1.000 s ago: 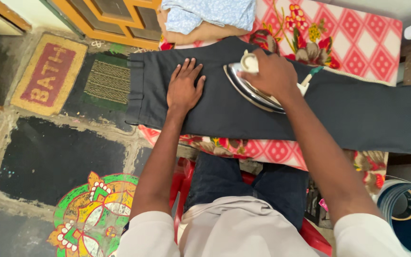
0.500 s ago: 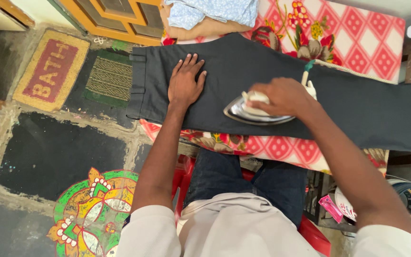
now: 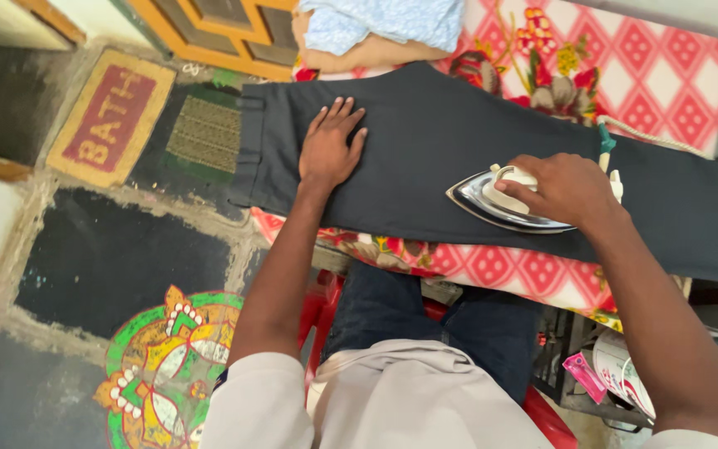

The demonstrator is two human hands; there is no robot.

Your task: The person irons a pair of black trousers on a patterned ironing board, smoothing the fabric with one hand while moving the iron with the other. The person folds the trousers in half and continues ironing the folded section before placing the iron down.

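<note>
Iron [image 3: 504,202] slid rightward down the dark trousers [image 3: 459,158], my right hand [image 3: 567,189] fingers wrapped around its handle, left hand [image 3: 330,145] fingers spread flat near the waistband; leg beyond my right fingers looks unpressed.

Trousers [image 3: 459,158] lie across the cloth-covered board [image 3: 666,75]; iron [image 3: 500,199] on them, perhaps mid-leg.

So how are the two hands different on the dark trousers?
The left hand lies flat and open with fingers spread, pressing on the dark trousers near the waistband; the right hand is curled around the handle of the iron. The left hand holds nothing, the right holds a tool. The left is farther up the cloth. Both are bare and rest over the same trousers.
</note>
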